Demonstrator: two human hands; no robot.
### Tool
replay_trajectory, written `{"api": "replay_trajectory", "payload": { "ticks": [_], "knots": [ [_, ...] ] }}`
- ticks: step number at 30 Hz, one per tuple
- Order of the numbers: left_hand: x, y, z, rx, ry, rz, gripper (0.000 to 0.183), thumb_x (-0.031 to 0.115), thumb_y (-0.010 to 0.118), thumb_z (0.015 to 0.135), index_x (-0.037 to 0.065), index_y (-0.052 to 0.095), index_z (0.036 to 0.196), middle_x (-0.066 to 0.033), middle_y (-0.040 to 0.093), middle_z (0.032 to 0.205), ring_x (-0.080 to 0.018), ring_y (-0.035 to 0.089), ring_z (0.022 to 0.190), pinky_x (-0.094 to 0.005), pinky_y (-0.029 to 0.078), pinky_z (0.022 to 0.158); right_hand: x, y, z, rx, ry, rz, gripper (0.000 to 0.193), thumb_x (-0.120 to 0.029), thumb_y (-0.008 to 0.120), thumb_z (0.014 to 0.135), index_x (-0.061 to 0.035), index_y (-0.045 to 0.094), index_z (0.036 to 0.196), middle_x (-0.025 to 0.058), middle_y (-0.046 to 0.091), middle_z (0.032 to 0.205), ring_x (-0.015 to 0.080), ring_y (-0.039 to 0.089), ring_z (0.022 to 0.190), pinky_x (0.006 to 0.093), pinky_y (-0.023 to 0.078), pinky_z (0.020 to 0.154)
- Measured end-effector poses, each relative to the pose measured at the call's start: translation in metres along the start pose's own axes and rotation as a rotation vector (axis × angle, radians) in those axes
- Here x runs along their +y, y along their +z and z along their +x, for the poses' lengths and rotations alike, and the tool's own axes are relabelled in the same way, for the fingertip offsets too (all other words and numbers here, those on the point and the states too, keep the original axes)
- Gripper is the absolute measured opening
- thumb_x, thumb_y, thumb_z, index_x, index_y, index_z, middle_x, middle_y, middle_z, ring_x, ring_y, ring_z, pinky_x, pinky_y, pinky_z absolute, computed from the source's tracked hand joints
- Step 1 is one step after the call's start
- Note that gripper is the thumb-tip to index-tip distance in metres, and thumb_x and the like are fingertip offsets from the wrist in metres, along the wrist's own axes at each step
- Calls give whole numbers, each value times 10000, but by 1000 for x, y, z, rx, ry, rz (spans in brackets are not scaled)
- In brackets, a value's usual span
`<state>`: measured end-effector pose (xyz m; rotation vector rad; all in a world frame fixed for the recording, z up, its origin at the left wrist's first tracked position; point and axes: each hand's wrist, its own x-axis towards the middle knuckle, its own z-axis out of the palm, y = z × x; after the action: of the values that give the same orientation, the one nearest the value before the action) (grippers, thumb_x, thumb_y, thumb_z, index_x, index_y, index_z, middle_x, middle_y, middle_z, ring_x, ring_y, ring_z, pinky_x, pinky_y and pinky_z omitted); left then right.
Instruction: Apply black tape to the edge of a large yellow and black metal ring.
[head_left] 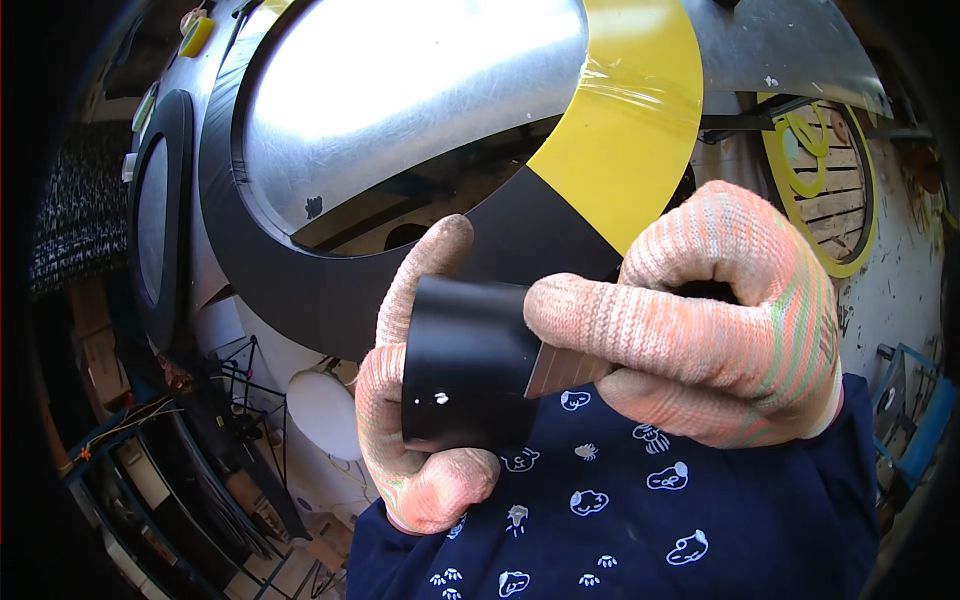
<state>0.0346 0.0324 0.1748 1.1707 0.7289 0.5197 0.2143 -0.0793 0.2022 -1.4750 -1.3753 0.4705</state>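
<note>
My left hand [430,480], in a pale pink knitted glove, is closed around a glossy black curved piece [470,350] that looks like a short roll or tube, with small white specks on it. Its index finger points up behind the piece. My right hand [730,320], gloved alike, pinches a flat blade [562,370] with slanted score lines, like a snap-off knife blade. The blade's tip meets the right edge of the black piece, and a right fingertip rests there too. Just beyond both hands lies a large flat ring, part black [290,290] and part yellow [650,110].
The ring lies on a shiny metal sheet [400,80]. A smaller black ring [140,230] is at its left, and a yellow-green ring [870,200] at the far right. A roll of yellow tape [197,37] sits far left. Below left stand racks [170,480] and a white round stool [325,415].
</note>
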Motion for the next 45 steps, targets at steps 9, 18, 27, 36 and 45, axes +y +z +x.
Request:
{"api": "replay_trajectory", "payload": {
  "ticks": [9,18,27,36,45],
  "knots": [
    [-2,18,0,219,3,-97,1395,685,896,491,-114,318,1478,-283,498,1399,-306,513,1317,-302,436,1074,27,-8,0,-19,-268,-188,444,17,760,671,3,740,1115,40,560,863,139,531,615,267,393,524],
    [-27,18,7,-228,428,-534,639,403,810,826,121,580,1352,-356,249,1549,-363,577,1236,-392,564,917,26,-9,16,32,-392,-300,422,15,752,673,2,744,1095,51,565,828,139,561,587,252,415,498],
    [-22,10,19,-404,389,-377,661,338,819,812,64,563,1357,-348,271,1543,-387,549,1272,-472,468,1055,46,3,-3,206,-413,-87,428,-1,765,672,5,742,1099,53,571,800,129,556,534,242,404,466],
    [-21,13,9,-46,196,-5,797,534,802,799,83,546,1404,-338,293,1535,-348,582,1215,-406,516,970,25,-8,7,1,-235,12,357,29,721,711,20,742,1068,62,610,768,128,561,533,250,421,480],
    [-18,15,16,-116,230,-77,797,508,843,762,65,575,1369,-323,307,1531,-326,545,1276,-404,520,995,37,-20,2,-18,-214,-198,446,4,729,704,-1,726,1149,73,599,816,169,574,600,268,410,520]
  ]
}}
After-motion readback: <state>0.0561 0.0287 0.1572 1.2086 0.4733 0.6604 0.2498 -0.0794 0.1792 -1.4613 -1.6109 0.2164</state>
